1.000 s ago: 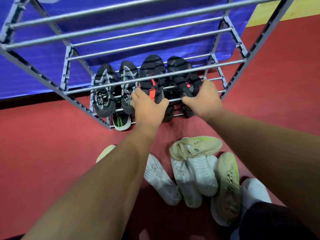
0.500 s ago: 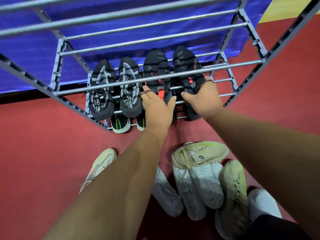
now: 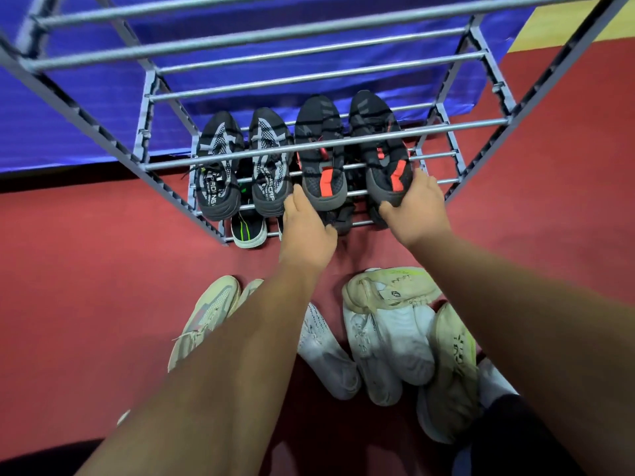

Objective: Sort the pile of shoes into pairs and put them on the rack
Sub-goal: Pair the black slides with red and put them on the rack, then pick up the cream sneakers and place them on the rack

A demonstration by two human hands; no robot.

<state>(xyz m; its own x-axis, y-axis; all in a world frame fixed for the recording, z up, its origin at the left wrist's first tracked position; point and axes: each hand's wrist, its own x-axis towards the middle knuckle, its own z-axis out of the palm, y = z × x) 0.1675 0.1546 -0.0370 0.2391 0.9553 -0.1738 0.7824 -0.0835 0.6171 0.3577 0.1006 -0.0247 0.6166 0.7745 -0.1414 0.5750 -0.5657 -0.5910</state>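
Observation:
A grey metal shoe rack [image 3: 460, 124] stands against a blue wall. On one of its lower shelves sit a black-and-white pair [image 3: 218, 166] and, to the right, a black-and-red pair. My left hand [image 3: 305, 231] cups the heel of the left black-and-red shoe [image 3: 319, 159]. My right hand [image 3: 415, 207] grips the heel of the right black-and-red shoe [image 3: 378, 146]. On the red floor near me lies a pile of pale shoes: a beige one [image 3: 206, 317], white ones [image 3: 388, 348], a cream one [image 3: 388, 290] and a cream one lying sole up [image 3: 453, 365].
A black shoe with a green stripe [image 3: 247, 231] sits on the bottom shelf, under the black-and-white pair, with other dark shoes beside it. The rack's upper rails [image 3: 275, 36] carry nothing. Red floor [image 3: 86, 286] spreads left and right. My dark-clothed knee [image 3: 515, 441] is at the lower right.
The view has shifted slightly and my hands have slid back to the heels of the black-and-red pair, which sits a little further in on the shelf.

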